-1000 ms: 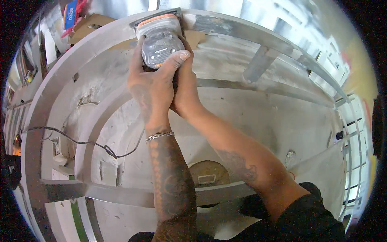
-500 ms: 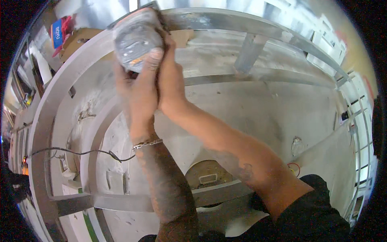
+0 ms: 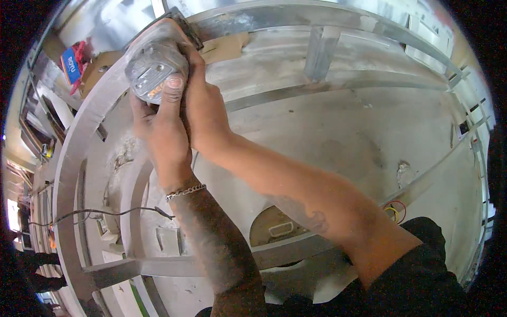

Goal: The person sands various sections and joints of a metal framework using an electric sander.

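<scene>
Both my hands hold a grey, dusty power sander (image 3: 153, 62) with orange lettering, at the upper left of the view. Its flat black base meets the curved metal frame (image 3: 253, 18); whether the two press together I cannot tell. My left hand (image 3: 166, 134), with a chain bracelet at the wrist, wraps the near end, thumb on top of the housing. Along the sander's right side lies my right hand (image 3: 203, 105), its fingers partly hidden behind the tool. A black cord (image 3: 116, 213) runs leftward from beside my left forearm.
Grey metal bars form a rounded frame, with a short upright (image 3: 321, 53) joining two rails. Cardboard (image 3: 227, 46) lies beyond, and a blue box (image 3: 70, 64) with red plastic stands at far left. Red and yellow wires (image 3: 395, 211) stick out near my right elbow.
The sander and both hands have shifted left and slightly down in view. The surroundings have moved a little too, as the view turned. My grip looks the same.
</scene>
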Motion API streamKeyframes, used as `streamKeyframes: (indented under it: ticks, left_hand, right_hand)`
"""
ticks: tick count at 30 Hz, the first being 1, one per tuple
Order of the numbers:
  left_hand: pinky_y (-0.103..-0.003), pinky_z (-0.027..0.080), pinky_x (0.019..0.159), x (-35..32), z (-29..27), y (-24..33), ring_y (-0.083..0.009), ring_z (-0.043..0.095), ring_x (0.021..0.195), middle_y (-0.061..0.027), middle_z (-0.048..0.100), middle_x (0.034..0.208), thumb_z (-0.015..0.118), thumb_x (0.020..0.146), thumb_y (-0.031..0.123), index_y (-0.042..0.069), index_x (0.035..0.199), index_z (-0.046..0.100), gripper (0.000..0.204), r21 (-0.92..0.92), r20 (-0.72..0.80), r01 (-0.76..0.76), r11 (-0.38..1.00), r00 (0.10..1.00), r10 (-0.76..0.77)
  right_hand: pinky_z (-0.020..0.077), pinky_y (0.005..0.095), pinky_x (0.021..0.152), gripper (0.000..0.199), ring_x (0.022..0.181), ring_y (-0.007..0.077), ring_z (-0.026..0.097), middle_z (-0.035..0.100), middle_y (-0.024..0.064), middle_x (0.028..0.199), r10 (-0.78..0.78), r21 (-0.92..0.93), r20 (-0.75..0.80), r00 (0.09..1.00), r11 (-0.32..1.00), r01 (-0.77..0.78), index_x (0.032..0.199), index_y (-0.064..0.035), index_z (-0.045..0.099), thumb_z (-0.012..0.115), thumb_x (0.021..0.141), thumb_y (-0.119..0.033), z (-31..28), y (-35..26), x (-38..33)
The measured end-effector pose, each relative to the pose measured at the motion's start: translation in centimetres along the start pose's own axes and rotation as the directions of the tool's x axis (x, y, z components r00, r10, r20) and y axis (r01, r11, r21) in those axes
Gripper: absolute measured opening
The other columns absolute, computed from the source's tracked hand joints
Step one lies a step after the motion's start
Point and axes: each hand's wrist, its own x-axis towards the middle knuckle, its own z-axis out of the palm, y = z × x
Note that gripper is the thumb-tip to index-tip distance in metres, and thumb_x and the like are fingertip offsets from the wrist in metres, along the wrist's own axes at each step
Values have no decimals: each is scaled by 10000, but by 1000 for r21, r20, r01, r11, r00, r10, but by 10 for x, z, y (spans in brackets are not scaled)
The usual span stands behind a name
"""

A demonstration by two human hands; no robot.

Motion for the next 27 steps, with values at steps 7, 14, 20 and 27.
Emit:
streamKeyframes:
  ticks: [7, 14, 20, 27]
  left_hand:
    - [-351, 502, 967, -7, 4, -3, -235, 624, 1128, -132, 637, 1271, 713, 961, 234, -1, 1334, 546, 472, -47, -46, -27, 999, 999, 25]
    - [-319, 487, 961, -8, 3, -8, -171, 611, 1084, -100, 648, 1215, 775, 904, 157, -5, 1283, 577, 458, -173, -37, 1, 985, 999, -8]
    - [-335, 493, 971, -6, 2, -2, -191, 619, 1088, -115, 636, 1237, 771, 911, 175, -8, 1305, 555, 485, -195, -96, 18, 981, 995, -37]
    - [-350, 539, 897, -2, -3, 6, -238, 651, 1072, -160, 644, 1235, 704, 966, 319, -14, 1321, 528, 517, -141, -171, -39, 989, 985, 15]
  right_hand:
    - [540, 590, 735, 662, 858, 504, 675, 686, 298, 907, 100, -82, 81, 992, 992, -93, 1511, -92, 155, 531, 982, -222, -3, 5, -1]
    - [543, 582, 750, 648, 868, 499, 677, 683, 306, 909, 138, -92, 108, 985, 987, -128, 1508, -58, 154, 518, 992, -200, -5, 5, -2]
    - [553, 560, 754, 640, 871, 489, 683, 686, 299, 924, 74, -124, 147, 986, 991, -56, 1478, 10, 175, 537, 978, -163, -3, -1, 4]
    - [563, 550, 746, 610, 871, 471, 690, 690, 290, 923, 14, -210, 246, 969, 977, 39, 1444, 55, 231, 550, 957, -127, 2, -14, 10]
